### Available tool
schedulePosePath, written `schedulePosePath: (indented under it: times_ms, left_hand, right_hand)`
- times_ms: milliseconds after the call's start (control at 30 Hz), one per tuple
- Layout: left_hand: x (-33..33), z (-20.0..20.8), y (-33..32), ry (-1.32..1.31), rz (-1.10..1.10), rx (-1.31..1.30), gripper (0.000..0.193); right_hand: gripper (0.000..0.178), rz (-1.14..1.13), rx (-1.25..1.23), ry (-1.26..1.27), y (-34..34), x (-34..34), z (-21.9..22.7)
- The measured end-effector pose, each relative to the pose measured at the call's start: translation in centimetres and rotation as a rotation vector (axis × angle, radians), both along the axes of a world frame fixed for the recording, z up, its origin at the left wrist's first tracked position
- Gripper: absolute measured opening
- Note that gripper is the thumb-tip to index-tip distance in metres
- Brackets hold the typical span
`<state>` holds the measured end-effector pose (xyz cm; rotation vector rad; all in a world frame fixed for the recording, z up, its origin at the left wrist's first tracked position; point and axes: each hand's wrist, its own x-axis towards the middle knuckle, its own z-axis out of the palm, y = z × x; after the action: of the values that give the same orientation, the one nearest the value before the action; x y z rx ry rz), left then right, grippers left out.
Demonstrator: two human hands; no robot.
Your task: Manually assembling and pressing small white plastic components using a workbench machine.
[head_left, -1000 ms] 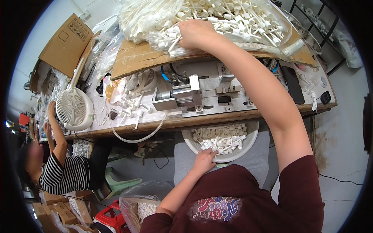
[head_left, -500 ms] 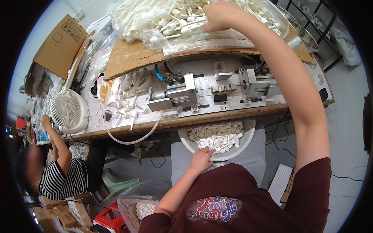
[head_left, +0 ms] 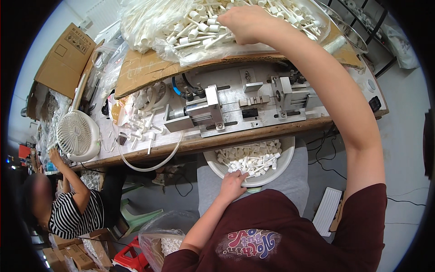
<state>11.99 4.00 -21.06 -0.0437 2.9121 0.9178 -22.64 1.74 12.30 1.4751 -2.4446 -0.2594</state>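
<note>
My right hand [head_left: 247,23] reaches across the bench into a heap of white plastic parts [head_left: 199,28], short rods with wider cylindrical heads. Its fingers look curled, and whatever is in them is hidden. On my lap rests a white round basket [head_left: 290,159] with many similar white parts [head_left: 249,158] inside. My left hand [head_left: 233,185] grips the basket's near left rim, fingers bent over the edge beside the parts. Between the heap and the basket stands a metal clamping fixture [head_left: 244,109] with two facing blocks.
The heap lies on clear plastic over a cardboard sheet [head_left: 149,68]. A white fan [head_left: 78,136], loose white parts [head_left: 142,129] and a clear hose [head_left: 154,170] are to the left. A person in a striped top [head_left: 74,213] works there. A plastic bag [head_left: 152,231] stands beside me.
My right hand has moved slightly left and nearer over the heap. My left hand stays on the basket rim. The whole view has shifted a little.
</note>
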Motion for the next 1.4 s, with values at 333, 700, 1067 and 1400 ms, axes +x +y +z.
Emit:
schedulePosePath:
  times_ms: [333, 700, 1067, 1400]
  left_hand:
    - [-0.1, -0.1, -0.1, -0.038, -0.009, 0.005, 0.056]
    - [-0.1, 0.1, -0.1, -0.037, -0.027, -0.020, 0.057]
    - [-0.1, 5.8, 0.6, -0.011, 0.105, -0.046, 0.072]
    - [-6.4, 21.3, -1.4, 0.633, 0.312, 0.646, 0.053]
  right_hand:
    - [0.040, 0.011, -0.092, 0.085, 1.3, -0.9, -1.2]
    - [0.033, 0.034, -0.616, -0.225, 4.4, -3.7, 2.1]
    - [0.024, 0.225, -1.118, -0.476, 10.2, 2.1, 0.2]
    - [0.046, 0.544, -0.859, -0.097, 15.1, 14.4, -8.6]
